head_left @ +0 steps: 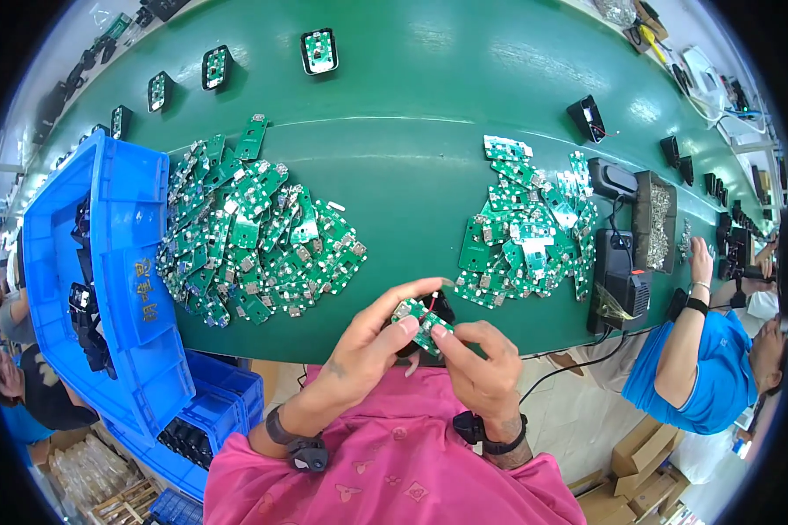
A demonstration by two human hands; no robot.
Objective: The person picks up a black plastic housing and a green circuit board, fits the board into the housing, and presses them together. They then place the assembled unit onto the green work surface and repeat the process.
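Note:
Near the front edge of the green table, my left hand (365, 339) curls around a small black plastic housing (443, 306), its thumb pressing on a green circuit board (425, 336). My right hand (484, 366) pinches the right end of that same board. The board lies tilted over the housing and covers part of it. A short red wire (432, 303) shows between the two. Farther in, a large pile of loose circuit boards (254, 227) spreads to the left and a smaller pile of boards (525, 227) to the right.
A blue crate (131, 254) with black parts stands at the left. At the right are a black power device (622, 284) with cables and a tray of small metal pieces (657, 223). Housings with boards (320, 52) line the far side. A co-worker (696, 367) sits at the right.

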